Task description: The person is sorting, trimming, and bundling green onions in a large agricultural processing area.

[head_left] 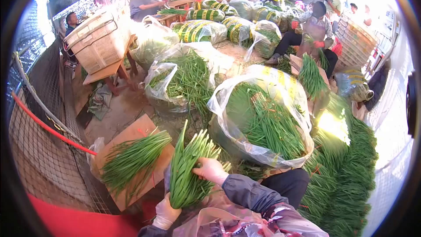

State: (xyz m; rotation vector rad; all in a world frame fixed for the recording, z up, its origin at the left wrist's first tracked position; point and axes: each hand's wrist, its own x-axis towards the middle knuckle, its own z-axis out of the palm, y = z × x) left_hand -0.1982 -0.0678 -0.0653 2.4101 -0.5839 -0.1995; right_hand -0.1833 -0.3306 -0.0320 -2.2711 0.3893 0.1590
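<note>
A loose bunch of garlic chives (186, 171) rests upright over my lap, its pale stalk ends pointing away from me. My left hand (166, 214), in a whitish glove, is wrapped round its lower left side near the leafy end. Gloved too, my right hand (212, 171) has its fingers closed on the stalks at the bunch's right side. Left of it, another pile of chives (136, 156) lies on a brown board (127, 138), with a few red ties among the leaves.
A big clear plastic bag (228, 127) full of chives stands ahead, another bag (160, 92) behind it. Rows of chives (351, 180) cover the floor at my right. A crate (96, 44) sits on a wooden stand; a co-worker (313, 33) sits farther back. Netting (48, 158) borders the left.
</note>
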